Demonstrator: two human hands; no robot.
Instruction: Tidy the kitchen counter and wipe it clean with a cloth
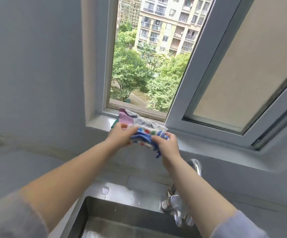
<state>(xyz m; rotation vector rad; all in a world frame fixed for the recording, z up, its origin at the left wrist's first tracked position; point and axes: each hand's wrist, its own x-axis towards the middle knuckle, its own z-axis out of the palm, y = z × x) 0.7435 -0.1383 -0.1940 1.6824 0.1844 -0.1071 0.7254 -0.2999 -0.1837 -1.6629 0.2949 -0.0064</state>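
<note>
Two grey sleeves (10, 217) are showing at the bottom edge, with bare forearms stretching forward out of them. Beneath the wrists a stainless steel sink (91, 203) is lying, its rim glinting wet, and a smooth grey bench (27, 162) is spreading away to the left of it. A curved chrome tap (196, 166) is rising under the right forearm, which is covering part of it.

Further out, the left hand (120, 136) and the right hand (168, 146) are meeting on one cloth (146, 134). Both sets of fingers are clenching around it: the left fingers (132, 130) are curling over its left end, and the right fingers (157, 139) are pinching its right end. The cloth is bunching into soft folds between them. It is showing a pale face dotted with red, green and blue, and a looped blue side, with a blue strand dangling below the right fingers. It is hanging in the air just in front of the sill (101, 121), not resting on anything.

Just behind the fingers a pile of cloths (139, 120) is sitting on that glossy sill, with purple terry, crumpled grey and a sliver of green showing. Past the pile, a window sash (233, 74) with a frosted pane is swinging inward to the right of the fingers. Through the opening, leafy trees (130, 69) and a pale apartment block (170, 23) are showing far beyond.
</note>
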